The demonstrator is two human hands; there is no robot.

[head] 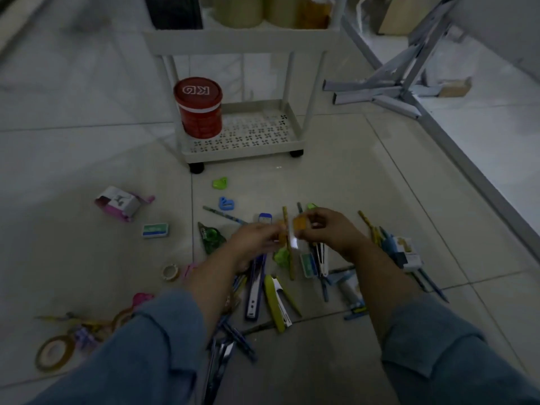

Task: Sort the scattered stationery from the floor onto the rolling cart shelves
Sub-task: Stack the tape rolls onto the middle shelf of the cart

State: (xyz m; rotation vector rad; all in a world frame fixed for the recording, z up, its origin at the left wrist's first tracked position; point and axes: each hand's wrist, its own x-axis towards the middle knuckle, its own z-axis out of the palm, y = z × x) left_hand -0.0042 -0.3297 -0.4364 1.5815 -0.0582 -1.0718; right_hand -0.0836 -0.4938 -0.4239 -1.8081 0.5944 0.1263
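Note:
Both my hands hover above a heap of stationery on the tiled floor. My right hand (323, 228) pinches a small orange piece (300, 223). My left hand (257, 239) is blurred and curls round another small orange thing (282, 235). Under them lie a yellow pencil (287, 244), a blue ruler case (257, 285), a yellow-green stapler (276, 302), pens and erasers. The white rolling cart (242, 141) stands further away, its bottom shelf bearing a red tin (198, 108).
A green sharpener (219, 183), a blue sharpener (226, 203), a pink-white box (121, 203), a boxed eraser (155, 230) and tape rolls (54, 352) lie scattered to the left. A grey metal table frame (409, 80) stands at the right. Tape rolls fill the cart's upper shelf (242, 39).

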